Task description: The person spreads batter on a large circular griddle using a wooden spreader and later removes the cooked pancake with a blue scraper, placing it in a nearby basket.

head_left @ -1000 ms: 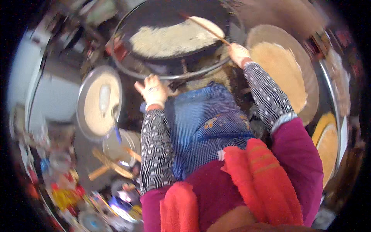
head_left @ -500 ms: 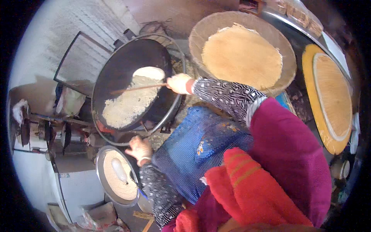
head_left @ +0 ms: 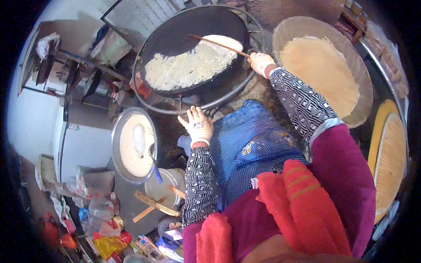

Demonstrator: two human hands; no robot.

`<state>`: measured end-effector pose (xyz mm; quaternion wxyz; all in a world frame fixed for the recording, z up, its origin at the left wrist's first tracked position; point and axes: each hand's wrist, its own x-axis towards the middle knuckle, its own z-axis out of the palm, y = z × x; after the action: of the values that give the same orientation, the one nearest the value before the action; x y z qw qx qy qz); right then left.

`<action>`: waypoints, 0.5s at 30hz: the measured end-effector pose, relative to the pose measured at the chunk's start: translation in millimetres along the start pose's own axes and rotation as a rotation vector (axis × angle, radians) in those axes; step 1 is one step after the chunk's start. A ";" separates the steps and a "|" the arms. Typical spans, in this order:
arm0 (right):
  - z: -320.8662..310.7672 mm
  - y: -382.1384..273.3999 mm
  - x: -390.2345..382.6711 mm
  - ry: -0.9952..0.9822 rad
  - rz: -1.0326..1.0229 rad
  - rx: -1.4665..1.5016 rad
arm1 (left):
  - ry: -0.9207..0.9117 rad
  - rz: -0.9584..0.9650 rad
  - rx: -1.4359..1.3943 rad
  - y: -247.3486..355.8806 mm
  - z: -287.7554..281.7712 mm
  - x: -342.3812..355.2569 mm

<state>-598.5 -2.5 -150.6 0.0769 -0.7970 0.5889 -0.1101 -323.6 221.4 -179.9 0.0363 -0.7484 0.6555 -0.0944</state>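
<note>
My gloved right hand point(head_left: 258, 63) is closed on a thin wooden stick point(head_left: 219, 44), which lies across the large black round griddle point(head_left: 171, 30) over pale batter point(head_left: 175, 70). The batter forms a curved band, thicker and whiter at its right end. My gloved left hand point(head_left: 197, 125) has its fingers apart and holds nothing, just below the griddle's metal ring point(head_left: 211, 106). Left of that hand is a steel basin point(head_left: 117, 136) of cream batter, with a white oblong object point(head_left: 139, 139) and a blue-handled ladle point(head_left: 155, 168) in it.
A wide basin point(head_left: 362, 105) at right holds tan flat rounds. A yellow round tray point(head_left: 377, 131) bears another stack. Below the batter basin are a bucket point(head_left: 158, 184), wooden sticks point(head_left: 149, 204) and cluttered bags point(head_left: 105, 241). A white cabinet point(head_left: 83, 153) stands at left.
The view swung round half a second ago and has swung back. My right hand still grips the stick over the batter; my left hand stays open near the ring.
</note>
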 end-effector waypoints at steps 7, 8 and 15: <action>-0.6 5.9 4.7 -0.004 0.005 -0.058 | -0.059 -0.092 0.008 -13.5 4.6 3.4; 0.3 2.2 10.6 -0.017 0.028 -0.021 | -0.070 -0.110 -0.001 -15.7 3.2 6.5; 25.5 14.3 14.3 -0.037 0.013 -0.057 | -0.044 -0.212 0.019 -37.3 24.8 10.2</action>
<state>-600.8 -20.5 -177.6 0.0658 -0.7969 0.5955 -0.0777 -281.3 214.8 -196.6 0.0475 -0.8150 0.5709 -0.0876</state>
